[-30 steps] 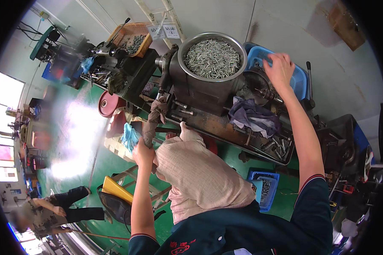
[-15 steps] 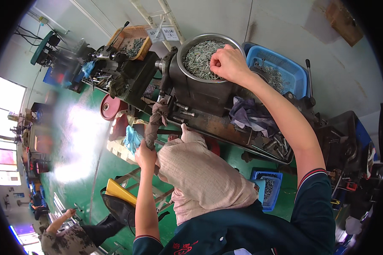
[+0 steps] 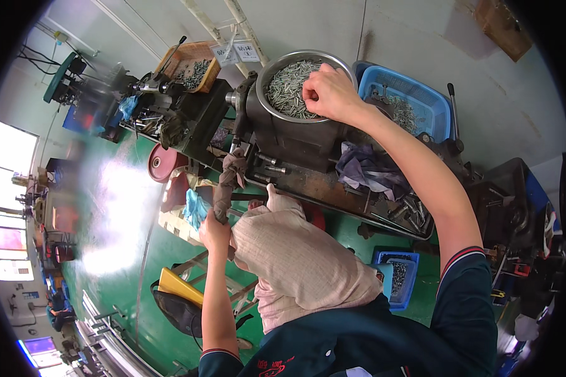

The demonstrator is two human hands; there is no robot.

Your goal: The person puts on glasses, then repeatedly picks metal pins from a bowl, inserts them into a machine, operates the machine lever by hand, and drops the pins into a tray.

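My right hand (image 3: 331, 93) is over the right side of a round steel bowl (image 3: 258, 93), its fingers curled together at the heap of small metal pins (image 3: 288, 87). Whether a pin is between the fingertips cannot be made out. The bowl sits on a dark machine block (image 3: 295, 139). Lower left, my left hand (image 3: 214, 232) is wrapped round a lever handle bound in brown cloth (image 3: 224, 191). A light blue rag (image 3: 195, 208) hangs just beside that hand.
Right of the bowl is a blue plastic basket (image 3: 439, 100) with more pins. A dark crumpled rag (image 3: 370, 168) and loose tools (image 3: 412, 213) lie on the machine bench. Below stands a blue bin (image 3: 404, 286). An orange basket (image 3: 198, 55) is at the back left.
The person at the lower left has gone out of the near view, baring metal rails there. My right hand stays at the pins with its fingers curled; my left keeps its grip.
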